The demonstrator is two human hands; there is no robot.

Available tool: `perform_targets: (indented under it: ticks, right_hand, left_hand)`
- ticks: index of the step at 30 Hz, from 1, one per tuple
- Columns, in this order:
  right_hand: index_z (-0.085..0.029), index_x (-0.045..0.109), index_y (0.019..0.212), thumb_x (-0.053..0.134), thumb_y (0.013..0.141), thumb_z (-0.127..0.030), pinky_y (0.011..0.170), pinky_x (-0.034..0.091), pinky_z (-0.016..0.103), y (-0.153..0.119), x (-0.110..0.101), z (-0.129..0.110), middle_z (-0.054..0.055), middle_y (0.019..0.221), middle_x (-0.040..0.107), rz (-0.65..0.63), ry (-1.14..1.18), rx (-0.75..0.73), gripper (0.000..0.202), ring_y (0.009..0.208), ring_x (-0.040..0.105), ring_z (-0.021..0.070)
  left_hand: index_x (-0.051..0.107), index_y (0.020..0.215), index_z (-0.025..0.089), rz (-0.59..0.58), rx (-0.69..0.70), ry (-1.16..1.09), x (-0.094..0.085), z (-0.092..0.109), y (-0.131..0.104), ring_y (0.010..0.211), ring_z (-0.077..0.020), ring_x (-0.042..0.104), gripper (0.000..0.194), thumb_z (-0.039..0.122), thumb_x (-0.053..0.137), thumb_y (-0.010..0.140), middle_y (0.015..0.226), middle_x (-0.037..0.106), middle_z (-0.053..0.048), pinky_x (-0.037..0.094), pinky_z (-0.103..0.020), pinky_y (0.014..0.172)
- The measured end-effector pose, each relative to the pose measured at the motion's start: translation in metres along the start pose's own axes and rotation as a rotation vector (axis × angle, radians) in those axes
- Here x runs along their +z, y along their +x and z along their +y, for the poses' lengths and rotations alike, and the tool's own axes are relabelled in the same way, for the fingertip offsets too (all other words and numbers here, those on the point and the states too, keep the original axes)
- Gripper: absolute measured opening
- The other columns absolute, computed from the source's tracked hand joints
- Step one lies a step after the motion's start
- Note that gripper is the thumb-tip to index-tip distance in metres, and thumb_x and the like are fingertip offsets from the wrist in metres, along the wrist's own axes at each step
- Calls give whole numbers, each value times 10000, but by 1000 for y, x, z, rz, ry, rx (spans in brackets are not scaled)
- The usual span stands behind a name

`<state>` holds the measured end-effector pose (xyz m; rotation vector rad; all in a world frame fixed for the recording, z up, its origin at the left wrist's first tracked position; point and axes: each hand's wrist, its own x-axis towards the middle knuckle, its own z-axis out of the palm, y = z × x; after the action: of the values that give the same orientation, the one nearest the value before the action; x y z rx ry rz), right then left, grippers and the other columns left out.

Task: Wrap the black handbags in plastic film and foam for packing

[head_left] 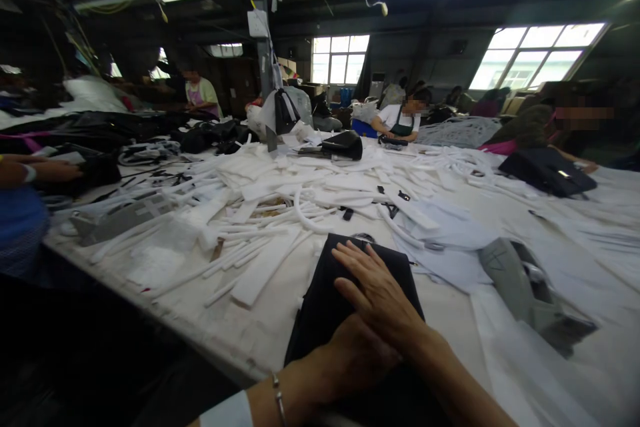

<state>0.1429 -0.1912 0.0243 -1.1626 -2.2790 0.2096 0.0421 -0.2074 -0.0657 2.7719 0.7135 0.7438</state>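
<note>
A black bag [325,287] lies at the near edge of the white table, below me. My right hand [377,297] rests flat on its upper face with the fingers stretched out and slightly apart. Crossing in from the left, my left hand [357,350] sits low on the bag, against the right wrist. Blur and the right hand hide the left fingers, so their pose does not show. A bracelet [278,397] circles the left wrist.
White foam strips [265,267] and tubes litter the table [273,330]. A grey tape dispenser [530,287] stands at right. Another black bag [547,170] lies farther right, beside a co-worker. A post [265,53] rises behind. Another person's hand [57,170] works at left.
</note>
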Motion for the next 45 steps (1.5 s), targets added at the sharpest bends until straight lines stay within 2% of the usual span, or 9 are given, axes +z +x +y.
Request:
perform_targets:
  ticks: [4, 8, 11, 14, 16, 25, 30, 38, 45]
  right_hand:
    - [-298, 462, 1384, 527, 925, -468, 1113, 252, 594, 31, 44, 25, 49, 1466, 436, -167, -191, -85, 494, 1386, 324, 292]
    - [-307, 419, 1412, 506, 924, -506, 1122, 245, 584, 23, 68, 35, 28, 1475, 422, -106, -246, -60, 533, 1390, 314, 298]
    - [-287, 455, 1389, 550, 910, -455, 1102, 298, 571, 19, 76, 38, 38, 1442, 469, -39, -287, -88, 516, 1353, 377, 315]
    - [-257, 432, 1410, 574, 903, -333, 1103, 316, 546, 19, 80, 39, 66, 1447, 459, 21, -310, -106, 531, 1339, 401, 309]
    - [-253, 380, 1441, 574, 898, -300, 1115, 309, 537, 20, 78, 37, 70, 1465, 433, 7, -253, -82, 579, 1362, 369, 295]
    - [-259, 507, 1352, 448, 953, -283, 1145, 268, 503, 22, -2, 43, 36, 1410, 509, 2, 749, 294, 405, 1343, 409, 231]
    - [-281, 383, 1438, 390, 994, -362, 1183, 192, 469, 3, -44, 8, 16, 1509, 367, 129, 473, 232, 451, 1410, 284, 208]
    - [-147, 355, 1454, 489, 946, -400, 1142, 277, 524, -39, 64, 9, 95, 1508, 350, -33, -252, 24, 583, 1400, 298, 287]
    - [-149, 304, 1476, 464, 944, -481, 1129, 276, 497, -42, 72, 21, 94, 1506, 360, -3, -385, -35, 647, 1387, 324, 282]
  left_hand:
    - [568, 1242, 96, -26, 273, -24, -1, -3, -8, 1274, -209, 488, 362, 165, 370, 947, 1297, 595, -112, 359, -308, 1108]
    - [673, 1071, 187, -37, 344, -180, -16, 0, -18, 895, -152, 682, 344, 239, 344, 984, 879, 739, -49, 517, -225, 872]
    - [627, 1173, 236, 175, 147, -254, -45, -1, -15, 952, -138, 671, 365, 313, 317, 997, 966, 735, -33, 513, -216, 886]
    - [461, 1376, 220, 333, -363, 106, -63, -17, -12, 1127, -216, 603, 422, 323, 348, 982, 1220, 644, -99, 476, -372, 987]
    - [300, 1468, 167, 377, -444, 335, -59, -35, -17, 1220, -270, 535, 574, 448, 354, 970, 1337, 552, -157, 461, -439, 994]
    - [95, 1514, 160, 203, -588, 438, -26, -60, -37, 1384, -265, 334, 676, 487, 331, 971, 1525, 300, -148, 386, -444, 1080]
    - [118, 1509, 134, 210, -591, 425, -25, -62, -36, 1395, -274, 309, 682, 432, 397, 963, 1525, 292, -160, 379, -447, 1096]
    - [352, 1433, 170, 374, -657, 34, -27, -68, -36, 1376, -213, 354, 474, 211, 340, 960, 1496, 369, -118, 352, -430, 1122]
    - [542, 1200, 211, 749, -942, -346, -79, -53, -65, 1155, -204, 556, 326, 360, 402, 946, 1236, 597, -75, 451, -376, 981]
